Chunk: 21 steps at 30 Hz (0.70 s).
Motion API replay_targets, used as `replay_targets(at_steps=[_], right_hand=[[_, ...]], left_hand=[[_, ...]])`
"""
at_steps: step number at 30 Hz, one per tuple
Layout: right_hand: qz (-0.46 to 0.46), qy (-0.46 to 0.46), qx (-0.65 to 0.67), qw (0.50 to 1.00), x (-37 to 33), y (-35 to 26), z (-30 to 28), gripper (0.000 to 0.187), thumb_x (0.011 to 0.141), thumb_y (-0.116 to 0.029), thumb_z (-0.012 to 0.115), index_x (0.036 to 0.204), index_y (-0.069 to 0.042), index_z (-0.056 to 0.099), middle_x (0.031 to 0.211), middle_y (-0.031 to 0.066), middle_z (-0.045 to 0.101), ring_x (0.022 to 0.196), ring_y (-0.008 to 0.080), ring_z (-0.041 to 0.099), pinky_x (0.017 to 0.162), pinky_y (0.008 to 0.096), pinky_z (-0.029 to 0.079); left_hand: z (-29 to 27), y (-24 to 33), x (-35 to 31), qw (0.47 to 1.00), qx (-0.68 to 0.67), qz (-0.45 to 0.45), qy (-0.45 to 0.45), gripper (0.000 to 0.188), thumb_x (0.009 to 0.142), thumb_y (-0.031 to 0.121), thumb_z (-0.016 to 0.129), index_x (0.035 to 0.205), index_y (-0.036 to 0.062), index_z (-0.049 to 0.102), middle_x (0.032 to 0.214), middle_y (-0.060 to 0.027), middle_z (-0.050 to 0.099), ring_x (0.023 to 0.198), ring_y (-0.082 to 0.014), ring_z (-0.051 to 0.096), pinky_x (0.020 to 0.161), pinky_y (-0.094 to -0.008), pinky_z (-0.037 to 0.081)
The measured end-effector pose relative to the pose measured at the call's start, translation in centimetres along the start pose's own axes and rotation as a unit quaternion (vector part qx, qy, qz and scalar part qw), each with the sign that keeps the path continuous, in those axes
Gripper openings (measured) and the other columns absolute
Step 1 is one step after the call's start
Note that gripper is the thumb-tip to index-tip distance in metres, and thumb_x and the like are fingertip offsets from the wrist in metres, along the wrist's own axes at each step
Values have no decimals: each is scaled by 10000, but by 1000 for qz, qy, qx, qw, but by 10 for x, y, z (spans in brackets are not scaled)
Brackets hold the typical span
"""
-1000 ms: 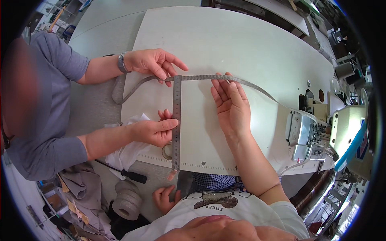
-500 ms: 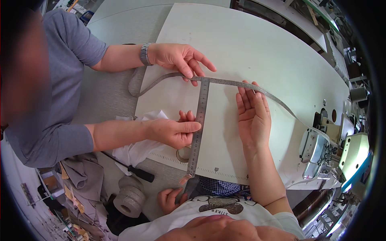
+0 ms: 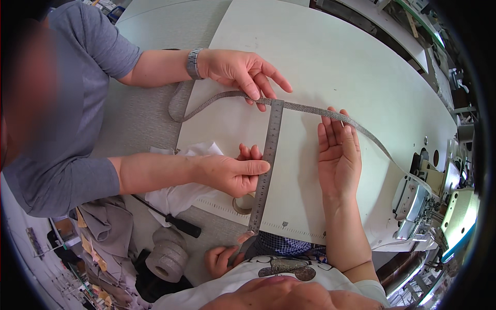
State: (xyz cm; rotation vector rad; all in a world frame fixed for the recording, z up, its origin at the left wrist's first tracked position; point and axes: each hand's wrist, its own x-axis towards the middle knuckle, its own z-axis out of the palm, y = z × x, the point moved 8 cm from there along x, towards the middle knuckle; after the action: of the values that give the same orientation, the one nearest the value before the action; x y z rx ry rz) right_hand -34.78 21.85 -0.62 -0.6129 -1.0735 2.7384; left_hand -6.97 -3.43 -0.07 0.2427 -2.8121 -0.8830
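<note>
A grey woven tape (image 3: 307, 108) runs across the white table to the sewing machine at the right. My right hand (image 3: 338, 157) is palm up beneath it, with the tape lying across its fingers near the fingertips. My left hand (image 3: 221, 261) rests low at the table's near edge, fingers curled; what they hold, if anything, is hidden. A co-worker's upper hand (image 3: 245, 75) pinches the tape from the left. The co-worker's lower hand (image 3: 235, 170) grips a steel ruler (image 3: 266, 165), whose far end meets the tape at about a right angle.
The sewing machine (image 3: 413, 204) stands at the right. A roll of tape (image 3: 243, 203), white cloth (image 3: 181, 199), a black-handled screwdriver (image 3: 183, 226) and a grey spool (image 3: 168, 258) lie toward the near left. Printed measuring marks run along the table's near edge.
The view has shifted slightly, so the table, ruler and tape appear farther right. The hands keep nearly the same places on the tape and ruler.
</note>
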Motion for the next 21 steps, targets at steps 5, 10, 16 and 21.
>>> replay_targets(at_steps=[5, 10, 16, 21], right_hand=[[-2, -4, 3, 1000, 0, 0, -1, 363, 1039, -175, 511, 1352, 6, 481, 1347, 165, 569, 1230, 227, 573, 1063, 340, 477], [-3, -4, 1, 1000, 0, 0, -1, 363, 1043, -174, 503, 1356, 7, 477, 1353, 169, 566, 1228, 223, 574, 1065, 337, 476], [-4, -7, 0, 1000, 0, 0, 0, 363, 1044, -166, 495, 1361, 8, 469, 1353, 174, 565, 1228, 223, 574, 1067, 338, 475], [-2, -5, 1, 1000, -1, 0, 0, 364, 1044, -158, 488, 1363, 15, 462, 1352, 178, 562, 1227, 227, 573, 1070, 338, 474]], left_hand=[[2, -3, -2, 1000, 0, 3, -8, 355, 692, 172, 883, 1013, 131, 736, 914, -10, 584, 814, -216, 541, 710, -339, 439], [2, -6, -6, 1000, 8, -2, -15, 346, 698, 182, 883, 1008, 139, 735, 913, -7, 579, 800, -216, 535, 700, -341, 432], [3, -6, -7, 1000, 14, 3, -24, 382, 708, 175, 877, 1053, 137, 719, 919, -5, 580, 801, -217, 536, 708, -347, 429], [3, -5, -6, 1000, 4, -2, -28, 401, 698, 146, 880, 1060, 121, 710, 930, -7, 580, 815, -219, 538, 710, -348, 430]])
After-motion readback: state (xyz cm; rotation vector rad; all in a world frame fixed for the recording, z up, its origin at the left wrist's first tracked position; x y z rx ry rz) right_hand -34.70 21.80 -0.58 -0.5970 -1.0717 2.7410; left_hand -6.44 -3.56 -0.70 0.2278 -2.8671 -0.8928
